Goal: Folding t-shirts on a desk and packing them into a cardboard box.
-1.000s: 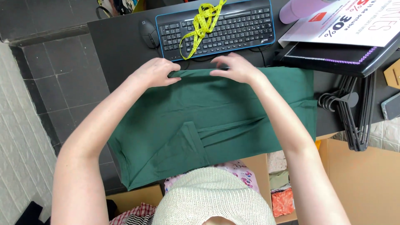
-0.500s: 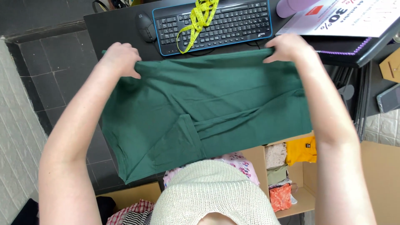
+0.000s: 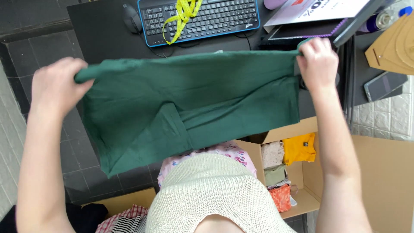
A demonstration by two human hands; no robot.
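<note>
- The person is holding a dark green garment (image 3: 189, 99) stretched between both hands, lifted above the black desk (image 3: 108, 34) across the middle of the frame.
- The left hand (image 3: 54, 86), at centre left, is clenching one top corner of the cloth; the fingers are curling around a bunched edge.
- The right hand (image 3: 318, 62), at upper right, is pinching the opposite top corner between thumb and fingers.
- The top edge is running taut and nearly level; the rest is hanging down toward the bottom of the frame, with a folded flap (possibly a sleeve, cannot tell) lying across the lower left part.
- Step in hand, as a judgement: the garment is being spread and held out by its top edge, as in folding or checking it.
- Any lowering or folding is calling for both grips kept even, so the cloth is not sagging to one side.
- Containers: an open cardboard box (image 3: 379, 172) at lower right is holding folded clothes, among them a yellow shirt (image 3: 299, 148), a beige piece and an orange patterned piece (image 3: 280, 197).
- A second box edge at lower left is showing striped and checked fabric (image 3: 127, 222).
- At the top of the frame a keyboard (image 3: 200, 19) is lying on the desk with a yellow tape measure (image 3: 181, 15) draped over it.
</note>
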